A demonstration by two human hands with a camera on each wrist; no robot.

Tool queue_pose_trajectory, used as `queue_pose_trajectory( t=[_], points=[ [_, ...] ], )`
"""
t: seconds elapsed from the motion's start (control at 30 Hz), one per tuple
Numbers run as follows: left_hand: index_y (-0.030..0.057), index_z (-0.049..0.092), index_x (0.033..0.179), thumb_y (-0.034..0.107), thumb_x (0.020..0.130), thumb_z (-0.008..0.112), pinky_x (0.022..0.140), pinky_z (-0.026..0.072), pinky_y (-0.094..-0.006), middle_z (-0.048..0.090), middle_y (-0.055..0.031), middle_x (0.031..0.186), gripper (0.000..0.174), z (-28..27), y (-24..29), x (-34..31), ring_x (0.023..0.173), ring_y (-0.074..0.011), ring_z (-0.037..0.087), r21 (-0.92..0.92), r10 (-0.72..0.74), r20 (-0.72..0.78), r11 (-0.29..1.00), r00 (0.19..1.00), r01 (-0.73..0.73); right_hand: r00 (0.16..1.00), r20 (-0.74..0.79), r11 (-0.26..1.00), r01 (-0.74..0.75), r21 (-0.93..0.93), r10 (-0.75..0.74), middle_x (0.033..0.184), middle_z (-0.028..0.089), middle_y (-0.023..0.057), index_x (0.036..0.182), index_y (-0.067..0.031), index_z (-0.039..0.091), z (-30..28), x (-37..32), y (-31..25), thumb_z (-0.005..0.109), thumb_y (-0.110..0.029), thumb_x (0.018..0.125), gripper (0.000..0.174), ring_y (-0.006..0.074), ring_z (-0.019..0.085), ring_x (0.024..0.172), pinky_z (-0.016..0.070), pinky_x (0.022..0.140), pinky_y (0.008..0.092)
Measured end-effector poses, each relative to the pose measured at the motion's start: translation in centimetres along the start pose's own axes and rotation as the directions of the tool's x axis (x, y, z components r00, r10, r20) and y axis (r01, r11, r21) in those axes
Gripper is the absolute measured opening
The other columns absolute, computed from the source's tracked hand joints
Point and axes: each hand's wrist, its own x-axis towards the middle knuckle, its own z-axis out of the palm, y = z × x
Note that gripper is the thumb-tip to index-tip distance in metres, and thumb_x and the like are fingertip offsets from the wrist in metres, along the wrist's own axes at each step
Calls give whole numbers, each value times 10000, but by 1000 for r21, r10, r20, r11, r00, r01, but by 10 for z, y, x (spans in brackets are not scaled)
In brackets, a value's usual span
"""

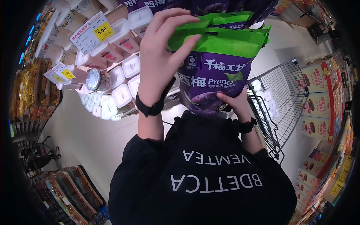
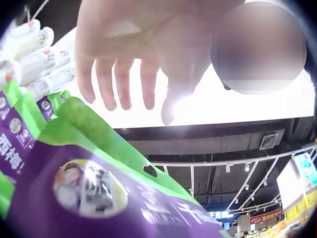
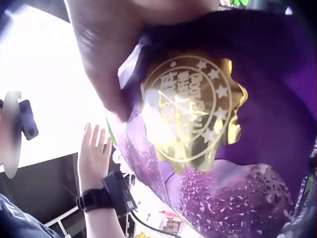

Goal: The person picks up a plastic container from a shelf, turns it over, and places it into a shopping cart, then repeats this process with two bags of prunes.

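A purple bag of prunes (image 1: 215, 71) with a green top band stands upright in front of the person's chest. The right hand (image 1: 238, 104) grips its lower right side, thumb across the front; the other fingers are hidden behind the bag. In the right wrist view, that hand (image 3: 116, 54) is close beside the bag's gold seal (image 3: 190, 111). Raised at the bag's upper left, the left hand (image 1: 161, 56) has spread, slightly bent fingers and holds nothing. The left wrist view shows this hand (image 2: 143, 44) above the bag's green top (image 2: 119, 148), apart from it.
More prune bags (image 1: 232, 18) stand right behind the held one. To the left, a shelf carries white-lidded tubs (image 1: 123, 95), a round jar (image 1: 98, 80) and price cards (image 1: 92, 33). A wire shopping cart (image 1: 285, 97) stands at the right, near stacked printed boxes (image 1: 317, 105).
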Motion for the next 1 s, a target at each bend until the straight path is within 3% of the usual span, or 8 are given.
queue_pose_trajectory(
  t=[0.03,0.1,0.2,0.27,0.33,0.57,0.73,1.0],
  points=[
    [62,618,909,95,699,686,745,463,-307,588,-77,972,222,-2,1,-7,904,-238,581,1,0,8,1000,1000,0,1000,2,1000,1,14,-1,887,638,69,967,21,562,0,1,-4,799,-92,611,442,122,604,789,498,731,268],
    [50,573,1028,97,678,706,860,424,-343,538,-92,1106,378,-2,0,-37,1037,-244,523,-121,-255,-67,962,965,246,999,8,996,-54,67,53,888,636,66,971,17,561,-5,4,-4,796,-86,614,441,122,602,793,495,736,268],
    [49,396,1249,150,622,778,946,379,-372,456,-115,1228,741,10,1,-91,1119,-213,467,-317,-612,160,711,774,628,991,14,974,-134,184,134,901,629,64,998,11,546,-9,8,-5,781,-62,624,448,126,598,805,491,748,272],
    [30,294,1310,171,599,806,970,355,-367,432,-149,1247,887,24,1,-122,1156,-205,437,-508,-672,367,434,643,744,983,26,932,-182,313,183,925,619,65,1043,7,520,-9,9,-8,757,-26,640,469,133,595,819,487,759,277],
    [10,243,1330,168,607,810,984,336,-352,412,-158,1265,932,29,-7,-147,1176,-194,413,-402,-616,521,433,591,807,974,52,920,-225,320,220,952,610,71,1072,9,500,-10,9,-10,734,-15,663,471,138,595,831,485,764,276],
    [-1,390,1226,84,632,780,905,397,-295,528,-83,1127,716,28,-4,-149,1042,-158,511,-496,-634,531,306,563,813,961,138,899,-275,340,241,995,595,77,1103,17,479,-6,6,-10,725,-55,693,484,136,579,885,466,800,269],
    [-2,402,1213,83,647,767,893,406,-293,537,-82,1115,680,27,-3,-156,1025,-153,520,-571,-644,486,278,591,773,969,143,943,-233,238,203,1025,581,63,1150,8,454,-13,-1,3,719,-64,710,519,135,559,922,449,819,270],
    [-4,404,1217,104,650,766,889,404,-288,539,-80,1113,682,22,3,-153,1018,-147,520,-590,-677,451,263,581,763,969,107,906,-248,342,225,1073,548,65,1195,5,420,-2,-19,11,678,-139,762,525,135,524,971,419,850,276]
  ],
)
